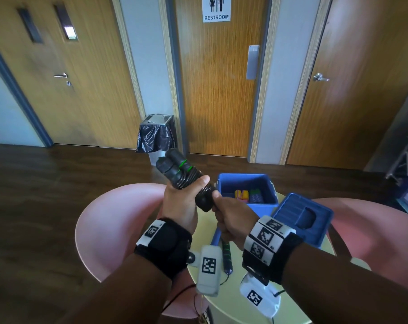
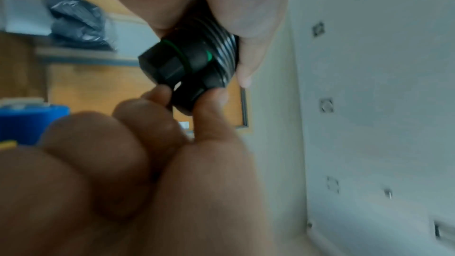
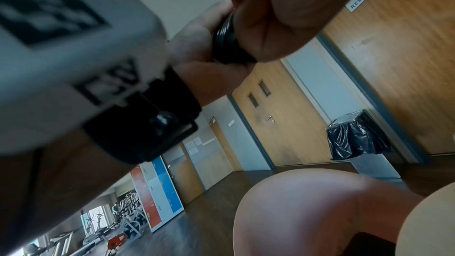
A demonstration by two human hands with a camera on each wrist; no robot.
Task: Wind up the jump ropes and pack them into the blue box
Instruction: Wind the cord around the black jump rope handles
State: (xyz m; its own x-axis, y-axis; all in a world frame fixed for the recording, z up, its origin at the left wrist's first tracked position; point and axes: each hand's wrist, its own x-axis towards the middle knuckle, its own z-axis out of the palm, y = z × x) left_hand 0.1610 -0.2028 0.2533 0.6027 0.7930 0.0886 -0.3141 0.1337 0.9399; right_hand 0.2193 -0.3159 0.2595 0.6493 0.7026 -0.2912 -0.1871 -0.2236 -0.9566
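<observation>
Above the round table's near edge, both hands clamp one black jump rope, cord wound round its paired handles. Left hand grips mid-bundle, right hand the lower end. Long axis tilts up-left. Blue box sits open just beyond, right hand nearer; lid beside it.

Soft daylight, blurred (wrist views).

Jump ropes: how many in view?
2. One black jump rope, wound, gripped by left hand and right hand; another on the table under the wrists. Blue box may hide more.
</observation>
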